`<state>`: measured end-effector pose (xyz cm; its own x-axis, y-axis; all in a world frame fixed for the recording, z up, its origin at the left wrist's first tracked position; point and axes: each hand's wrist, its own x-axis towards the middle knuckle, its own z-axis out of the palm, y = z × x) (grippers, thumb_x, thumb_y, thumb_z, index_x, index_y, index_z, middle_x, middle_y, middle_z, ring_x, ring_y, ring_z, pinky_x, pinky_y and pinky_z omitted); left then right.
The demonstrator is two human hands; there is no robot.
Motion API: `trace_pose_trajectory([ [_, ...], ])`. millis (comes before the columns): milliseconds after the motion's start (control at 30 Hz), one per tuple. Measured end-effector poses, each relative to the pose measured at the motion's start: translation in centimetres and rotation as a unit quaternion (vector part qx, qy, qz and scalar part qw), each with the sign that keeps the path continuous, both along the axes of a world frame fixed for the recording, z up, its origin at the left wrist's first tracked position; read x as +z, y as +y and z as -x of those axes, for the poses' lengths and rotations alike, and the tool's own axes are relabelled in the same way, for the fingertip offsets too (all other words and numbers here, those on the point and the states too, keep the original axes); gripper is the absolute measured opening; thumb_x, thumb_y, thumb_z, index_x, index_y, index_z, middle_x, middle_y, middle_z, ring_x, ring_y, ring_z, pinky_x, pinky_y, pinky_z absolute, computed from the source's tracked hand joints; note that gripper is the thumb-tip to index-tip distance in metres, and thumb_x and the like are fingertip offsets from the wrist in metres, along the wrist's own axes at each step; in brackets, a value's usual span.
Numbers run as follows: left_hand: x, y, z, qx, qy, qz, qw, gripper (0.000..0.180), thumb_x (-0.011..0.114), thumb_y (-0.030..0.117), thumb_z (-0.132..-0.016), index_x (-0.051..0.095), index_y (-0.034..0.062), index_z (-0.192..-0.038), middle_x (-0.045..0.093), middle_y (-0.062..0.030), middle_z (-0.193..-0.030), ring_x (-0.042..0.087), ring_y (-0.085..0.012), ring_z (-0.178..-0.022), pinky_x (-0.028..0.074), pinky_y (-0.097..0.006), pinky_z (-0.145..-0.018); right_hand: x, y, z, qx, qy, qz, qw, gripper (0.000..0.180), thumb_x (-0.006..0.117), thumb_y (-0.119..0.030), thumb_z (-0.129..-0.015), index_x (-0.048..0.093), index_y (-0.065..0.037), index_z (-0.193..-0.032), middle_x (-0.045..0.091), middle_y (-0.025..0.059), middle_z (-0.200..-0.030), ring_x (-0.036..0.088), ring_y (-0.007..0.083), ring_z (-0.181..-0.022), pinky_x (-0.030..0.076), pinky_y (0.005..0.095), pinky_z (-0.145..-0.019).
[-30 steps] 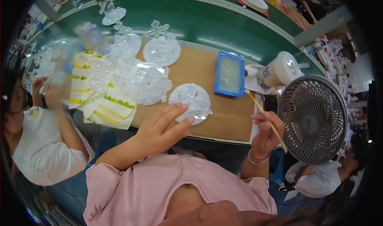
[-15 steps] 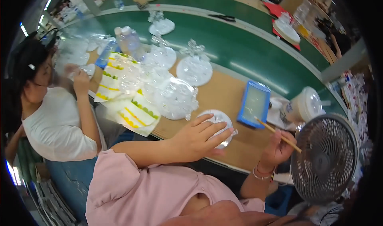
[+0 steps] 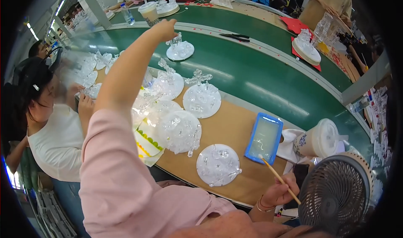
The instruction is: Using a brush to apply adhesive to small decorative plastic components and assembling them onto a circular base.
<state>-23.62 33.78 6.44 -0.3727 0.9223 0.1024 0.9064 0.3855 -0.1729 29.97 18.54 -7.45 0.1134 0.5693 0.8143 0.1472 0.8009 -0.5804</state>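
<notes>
My left arm stretches across the bench to the green surface. My left hand is beside the top of a clear plastic figure on a round white base; whether its fingers grip the figure is hidden. Low on the right, my right hand holds a thin wooden stick like a brush handle. The stick's pale tip meets the near edge of a blue tray with cloudy, whitish liquid inside. A white disc with clear pieces lies on the brown board in front of me, with neither hand on it.
More discs with clear figures stand left of centre, beside yellow-and-green printed sheets. A fan and a lidded cup are at right. Pliers lie beyond. A co-worker sits at left.
My left hand has left the nearby disc and reached far forward to the figure on the green surface. The stick stays in my right hand, its tip at the tray. The view has shifted.
</notes>
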Motion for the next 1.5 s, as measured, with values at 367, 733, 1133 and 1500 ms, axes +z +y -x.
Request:
trace_pose_trajectory([
  [367,-4.7,6.6,1.0,0.001,-0.031,0.063,0.998,0.029,0.066,0.018,-0.076,0.068,0.0014,-0.099,0.066,-0.0204,-0.104,0.064,-0.0342,-0.097,0.051,-0.042,-0.085,-1.2,-0.3,-2.1,0.005,-0.037,0.029,0.999,0.027,0.044,-0.028,-0.098,0.045,-0.002,-0.093,0.045,0.0087,-0.064,0.043,0.0193,-0.057,0.035,0.0288,-0.051],
  [733,-4.3,6.0,-4.1,-0.074,-0.055,-0.22,0.971,0.018,0.053,0.007,-0.083,0.062,0.0055,-0.099,0.065,-0.0191,-0.095,0.064,-0.0363,-0.091,0.052,-0.047,-0.077,-1.2,0.4,-1.1,-0.024,-0.029,0.035,0.999,0.024,0.049,-0.025,-0.097,0.047,-0.002,-0.092,0.049,0.0074,-0.062,0.046,0.0183,-0.054,0.034,0.0296,-0.049],
  [1133,8.2,-3.7,-16.8,-0.368,-0.207,-0.491,0.762,0.014,0.066,0.003,-0.074,0.067,0.0051,-0.087,0.061,-0.0133,-0.088,0.059,-0.0316,-0.089,0.048,-0.038,-0.08,-3.8,0.8,-2.9,-0.122,0.01,-0.02,0.992,0.033,0.052,-0.029,-0.097,0.048,0.003,-0.086,0.053,0.012,-0.065,0.05,0.0235,-0.053,0.043,0.0337,-0.046],
  [1500,11.3,-30.4,-18.3,-0.25,-0.304,-0.476,0.787,0.019,0.064,-0.002,-0.084,0.066,0.0053,-0.101,0.064,-0.0053,-0.096,0.062,-0.0104,-0.078,0.053,-0.024,-0.068,-2.7,1.7,-0.4,-0.098,0.032,0.024,0.994,0.028,0.049,-0.023,-0.098,0.052,0.004,-0.094,0.059,0.0148,-0.083,0.053,0.0179,-0.063,0.046,0.0253,-0.053],
])
